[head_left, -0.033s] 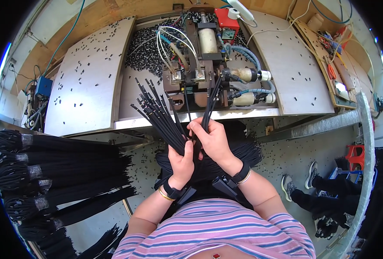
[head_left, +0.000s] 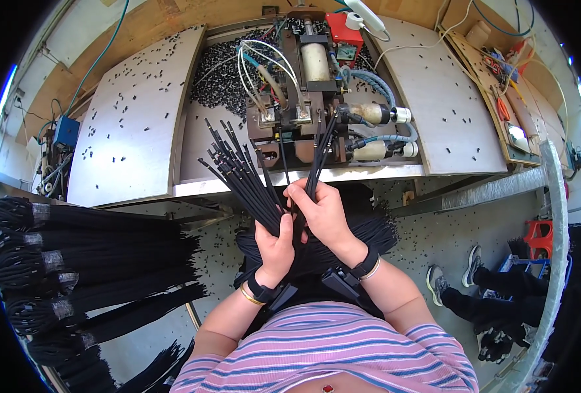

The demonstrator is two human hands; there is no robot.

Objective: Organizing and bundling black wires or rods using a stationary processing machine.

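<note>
Black cords (head_left: 238, 167) fan from left hand (head_left: 276, 245).

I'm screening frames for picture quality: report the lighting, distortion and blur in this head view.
Head view: bright, even light; glare only on the steel bench edge. Fisheye bends that edge and blacks out the corners. Both the left hand and right hand look sharp, as do the black cords they grip; the bundled cords at left soften toward the rim.

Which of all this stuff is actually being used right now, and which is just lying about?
In use:
left hand
right hand
black cords
small machine

Lying about:
taped cord bundles
scattered black bits
orange pliers
</note>
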